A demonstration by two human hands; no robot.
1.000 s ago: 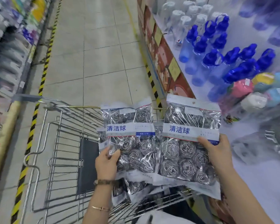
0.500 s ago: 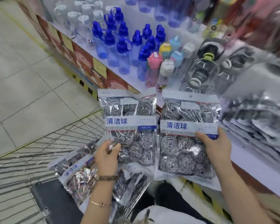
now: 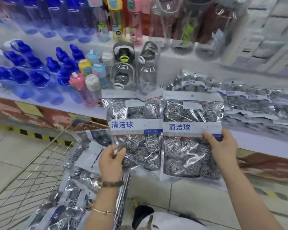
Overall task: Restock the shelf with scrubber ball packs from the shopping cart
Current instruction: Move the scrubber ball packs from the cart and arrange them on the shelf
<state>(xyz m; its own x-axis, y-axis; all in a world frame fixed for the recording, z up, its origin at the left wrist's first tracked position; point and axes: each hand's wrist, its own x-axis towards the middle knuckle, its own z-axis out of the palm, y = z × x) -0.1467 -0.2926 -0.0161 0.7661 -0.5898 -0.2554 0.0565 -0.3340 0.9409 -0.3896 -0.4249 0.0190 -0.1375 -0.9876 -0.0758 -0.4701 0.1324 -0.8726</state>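
Holding two packs [image 3: 135, 117] [image 3: 190, 112], maybe nine balls [image 3: 173, 146] each

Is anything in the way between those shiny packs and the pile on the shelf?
Nothing visible is. The left hand holds the left pack, the right hand the right pack, in open air before the shelf. The pile lies just past the right pack; the bottles stand further left.

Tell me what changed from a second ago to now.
The left hand and right hand carried the left pack and right pack from over the shopping cart toward the shelf; they now hang before its front edge, beside the stacked packs. Nothing was taken up or let go: the left hand still pinches its pack's lower corner, the right hand still grips its pack's right edge.
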